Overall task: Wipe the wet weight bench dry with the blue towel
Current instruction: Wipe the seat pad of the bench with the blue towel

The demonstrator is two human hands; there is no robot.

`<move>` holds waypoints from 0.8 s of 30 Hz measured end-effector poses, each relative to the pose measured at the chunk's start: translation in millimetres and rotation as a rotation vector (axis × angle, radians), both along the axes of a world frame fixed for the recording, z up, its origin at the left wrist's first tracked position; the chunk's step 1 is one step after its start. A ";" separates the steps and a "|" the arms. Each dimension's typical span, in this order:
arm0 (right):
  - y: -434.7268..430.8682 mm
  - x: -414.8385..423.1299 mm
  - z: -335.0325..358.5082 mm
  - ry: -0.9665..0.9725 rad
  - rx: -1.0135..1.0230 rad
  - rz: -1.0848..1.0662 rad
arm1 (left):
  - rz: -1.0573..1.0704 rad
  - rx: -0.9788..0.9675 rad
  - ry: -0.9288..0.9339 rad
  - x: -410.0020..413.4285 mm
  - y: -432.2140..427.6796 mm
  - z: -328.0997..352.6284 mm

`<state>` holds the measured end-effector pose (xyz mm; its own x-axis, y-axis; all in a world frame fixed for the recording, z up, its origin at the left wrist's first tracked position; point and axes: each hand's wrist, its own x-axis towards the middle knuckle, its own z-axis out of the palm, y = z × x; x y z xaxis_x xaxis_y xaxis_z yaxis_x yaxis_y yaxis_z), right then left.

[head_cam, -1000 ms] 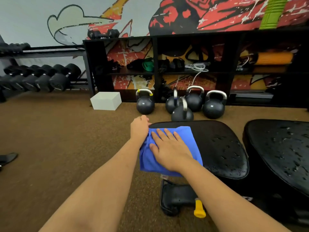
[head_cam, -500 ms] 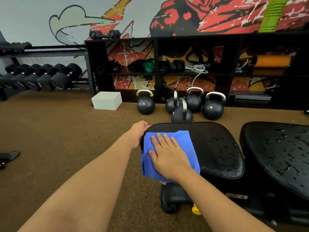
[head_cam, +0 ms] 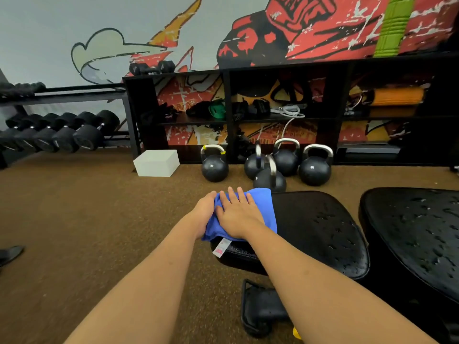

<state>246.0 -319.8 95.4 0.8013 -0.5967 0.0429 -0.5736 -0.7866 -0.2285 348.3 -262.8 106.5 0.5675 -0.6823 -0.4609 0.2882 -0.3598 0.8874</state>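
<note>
While the right hand is pressing flat-fingered on the blue towel | left hand is gripping its left edge | weight bench is beading with droplets

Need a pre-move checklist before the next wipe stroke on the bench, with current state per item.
1. Right hand flat on the blue towel: ok.
2. Left hand holding the towel's left edge: ok.
3. Towel lying on the seat pad: ok, at its left end.
4. Seat pad right of the towel dry: not ok, droplets.
5. Back pad dry: not ok, droplets.
6. Towel able to absorb more: cannot tell.
</note>
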 end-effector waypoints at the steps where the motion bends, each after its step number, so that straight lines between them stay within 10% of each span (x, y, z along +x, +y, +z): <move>1: 0.6 -0.8 1.8 -0.039 0.018 -0.007 | -0.015 0.002 -0.016 0.9 0.5 0.2; 7: 29.3 -23.0 4.6 -0.037 -0.006 -0.389 | -0.210 0.150 -0.172 -6.1 12.6 23.0; 14: 103.3 -48.5 -6.1 0.055 -0.063 -0.151 | -0.272 0.183 -0.248 -3.1 11.4 25.0; 24: -6.7 8.7 -3.9 -0.140 0.006 0.083 | -0.310 0.082 -0.211 25.5 3.0 11.0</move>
